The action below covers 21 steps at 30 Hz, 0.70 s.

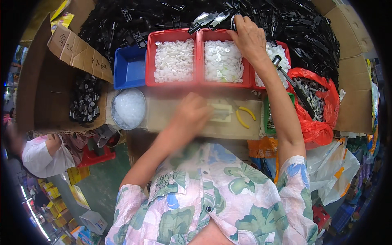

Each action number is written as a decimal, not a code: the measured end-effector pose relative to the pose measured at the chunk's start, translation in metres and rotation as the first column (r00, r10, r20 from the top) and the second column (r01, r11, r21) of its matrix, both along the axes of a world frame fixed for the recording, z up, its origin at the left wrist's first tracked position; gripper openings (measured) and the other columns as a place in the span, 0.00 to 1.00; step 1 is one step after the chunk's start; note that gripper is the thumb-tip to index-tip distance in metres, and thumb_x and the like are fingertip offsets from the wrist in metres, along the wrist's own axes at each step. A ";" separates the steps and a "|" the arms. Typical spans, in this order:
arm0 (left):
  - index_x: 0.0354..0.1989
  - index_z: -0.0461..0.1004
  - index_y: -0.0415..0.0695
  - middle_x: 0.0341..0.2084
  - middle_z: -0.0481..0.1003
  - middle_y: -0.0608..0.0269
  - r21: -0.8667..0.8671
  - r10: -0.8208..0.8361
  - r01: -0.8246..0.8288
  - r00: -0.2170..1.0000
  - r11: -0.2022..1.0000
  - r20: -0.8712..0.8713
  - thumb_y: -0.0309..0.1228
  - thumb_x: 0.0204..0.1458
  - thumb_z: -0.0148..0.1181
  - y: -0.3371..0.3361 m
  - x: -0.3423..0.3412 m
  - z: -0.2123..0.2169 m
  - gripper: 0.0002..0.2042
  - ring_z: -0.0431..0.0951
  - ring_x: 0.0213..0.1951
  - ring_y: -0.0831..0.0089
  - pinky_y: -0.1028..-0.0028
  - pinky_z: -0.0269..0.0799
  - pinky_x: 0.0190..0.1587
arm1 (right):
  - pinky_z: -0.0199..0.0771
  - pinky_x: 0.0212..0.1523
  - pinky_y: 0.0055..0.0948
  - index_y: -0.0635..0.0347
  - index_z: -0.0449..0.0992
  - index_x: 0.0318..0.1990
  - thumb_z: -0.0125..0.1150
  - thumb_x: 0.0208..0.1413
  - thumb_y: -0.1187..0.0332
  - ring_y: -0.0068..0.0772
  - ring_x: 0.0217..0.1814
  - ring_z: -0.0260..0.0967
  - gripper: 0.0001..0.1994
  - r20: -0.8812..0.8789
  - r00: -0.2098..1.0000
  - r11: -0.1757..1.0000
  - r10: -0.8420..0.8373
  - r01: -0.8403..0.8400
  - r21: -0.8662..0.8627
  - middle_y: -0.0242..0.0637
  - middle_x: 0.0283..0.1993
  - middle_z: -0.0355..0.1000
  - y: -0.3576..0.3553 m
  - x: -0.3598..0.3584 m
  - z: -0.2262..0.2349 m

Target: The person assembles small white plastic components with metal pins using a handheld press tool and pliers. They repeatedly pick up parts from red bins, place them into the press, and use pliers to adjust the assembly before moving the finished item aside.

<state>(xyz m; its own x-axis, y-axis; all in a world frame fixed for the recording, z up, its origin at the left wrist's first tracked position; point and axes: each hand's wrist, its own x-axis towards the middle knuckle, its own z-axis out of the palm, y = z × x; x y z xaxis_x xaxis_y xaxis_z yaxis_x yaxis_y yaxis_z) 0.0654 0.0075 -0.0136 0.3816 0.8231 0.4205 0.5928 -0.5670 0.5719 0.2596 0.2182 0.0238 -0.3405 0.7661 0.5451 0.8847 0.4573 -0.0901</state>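
My left hand (190,112) is smeared by motion over the tan work board (163,116), left of a small pale block (221,112); its fingers cannot be made out. Yellow-handled pliers (246,117) lie just right of that block. My right hand (250,37) reaches past the red bins to the edge of a big heap of black plastic parts (281,20). Its thumb and fingers close round a black plastic part (234,23). Beside these fingertips are shiny black pieces (212,20). Below that hand, a red bin (223,84) holds small white plastic discs.
Left of the bins stand a blue bin (130,67) and a round tub (128,109) of clear pieces. A cardboard box (45,94) holds black caps (85,98). On the right, a screwdriver (300,92) leans over a red bag (322,130) of metal parts. Another person's arm (47,157) shows far left.
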 end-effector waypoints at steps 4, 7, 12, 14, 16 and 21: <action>0.35 0.81 0.38 0.31 0.75 0.57 0.014 0.019 -0.019 0.999 1.000 0.045 0.22 0.44 0.70 -0.001 -0.003 0.004 0.09 0.74 0.38 0.60 0.64 0.72 0.40 | 0.76 0.37 0.47 0.61 0.72 0.34 0.66 0.53 0.66 0.49 0.38 0.77 0.10 -0.072 0.996 0.998 0.054 -0.051 0.034 0.44 0.33 0.76 0.012 0.017 -0.011; 0.35 0.81 0.38 0.31 0.75 0.58 0.012 0.021 -0.022 0.996 1.000 0.091 0.22 0.44 0.70 -0.001 -0.007 0.000 0.09 0.74 0.37 0.60 0.64 0.71 0.40 | 0.75 0.34 0.41 0.64 0.74 0.31 0.65 0.54 0.68 0.47 0.31 0.78 0.09 -0.262 0.962 0.997 0.071 -0.063 0.039 0.45 0.28 0.77 0.008 0.037 -0.004; 0.35 0.82 0.38 0.31 0.76 0.58 -0.023 0.068 -0.065 0.980 0.998 0.187 0.21 0.44 0.70 -0.002 -0.009 0.005 0.08 0.74 0.38 0.60 0.65 0.71 0.40 | 0.74 0.32 0.29 0.64 0.79 0.33 0.66 0.55 0.65 0.26 0.26 0.75 0.10 -0.574 0.806 0.989 -0.141 0.090 -0.116 0.38 0.25 0.78 -0.016 0.067 0.027; 0.35 0.82 0.38 0.31 0.76 0.58 -0.028 0.057 -0.052 0.975 0.998 0.213 0.21 0.44 0.70 0.001 -0.008 0.006 0.08 0.74 0.37 0.61 0.66 0.71 0.40 | 0.72 0.30 0.25 0.65 0.79 0.32 0.66 0.57 0.66 0.19 0.26 0.74 0.09 -0.669 0.728 0.988 -0.151 0.109 -0.105 0.33 0.26 0.78 -0.003 0.105 0.011; 0.36 0.83 0.38 0.31 0.77 0.57 -0.038 0.060 -0.053 0.973 0.998 0.225 0.21 0.45 0.69 0.000 -0.009 0.009 0.08 0.75 0.37 0.61 0.67 0.71 0.39 | 0.71 0.29 0.20 0.65 0.78 0.33 0.66 0.59 0.68 0.16 0.26 0.72 0.09 -0.823 0.538 0.981 -0.181 0.041 -0.188 0.32 0.27 0.78 -0.006 0.120 0.010; 0.43 0.82 0.39 0.35 0.79 0.58 -0.208 0.116 -0.051 0.942 0.977 0.314 0.22 0.51 0.67 -0.002 -0.007 0.016 0.10 0.76 0.38 0.69 0.71 0.72 0.38 | 0.70 0.31 0.17 0.62 0.76 0.35 0.62 0.62 0.71 0.16 0.27 0.70 0.05 -0.946 0.277 0.972 -0.166 -0.117 -0.205 0.32 0.29 0.77 -0.049 0.126 0.016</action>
<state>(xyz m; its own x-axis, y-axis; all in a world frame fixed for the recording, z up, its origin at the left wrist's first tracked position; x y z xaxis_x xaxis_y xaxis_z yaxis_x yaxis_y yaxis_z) 0.0580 0.0059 0.0025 0.1783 0.9240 0.3383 0.3986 -0.3821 0.8337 0.3852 0.1692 0.0394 0.3356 0.8925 0.3013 0.1057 0.2822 -0.9535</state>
